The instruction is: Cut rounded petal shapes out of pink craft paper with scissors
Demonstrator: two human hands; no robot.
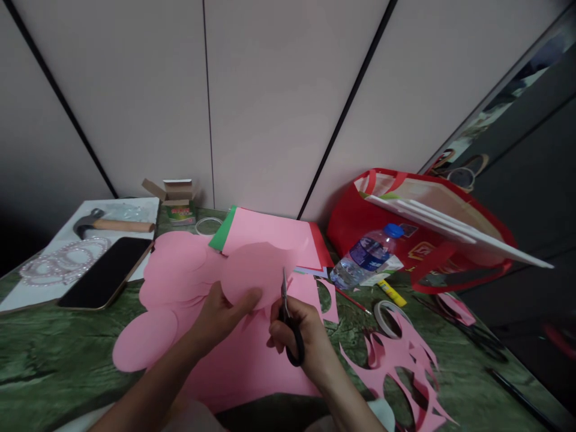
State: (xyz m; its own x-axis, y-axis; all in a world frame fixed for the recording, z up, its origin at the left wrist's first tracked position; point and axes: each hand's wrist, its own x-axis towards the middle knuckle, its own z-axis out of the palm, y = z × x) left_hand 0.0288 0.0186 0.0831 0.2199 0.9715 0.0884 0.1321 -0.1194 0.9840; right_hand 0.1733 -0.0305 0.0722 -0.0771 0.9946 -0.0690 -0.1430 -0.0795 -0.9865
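My left hand point(229, 315) pinches a rounded piece of pink paper point(256, 270) by its lower edge, thumb on top. Black-handled scissors point(293, 336) sit in my right hand point(301, 327), its fingers wrapped round the handles. The blades point up and lie at the right edge of the pink paper. Below both hands spreads a large pink sheet point(252, 366). To the left lie several overlapping pink paper ovals point(146, 339). Behind the held piece, a stack of coloured sheets point(274, 231) shows pink on top, with green and red edges.
Pink paper offcuts point(400, 360), a tape roll point(387, 318) and a yellow glue stick point(391, 293) lie right. A water bottle point(366, 258) leans by a red bag point(373, 216). Left are a phone point(108, 273), a hammer point(117, 225) and a small open box point(180, 207). A wall panel point(270, 108) stands behind.
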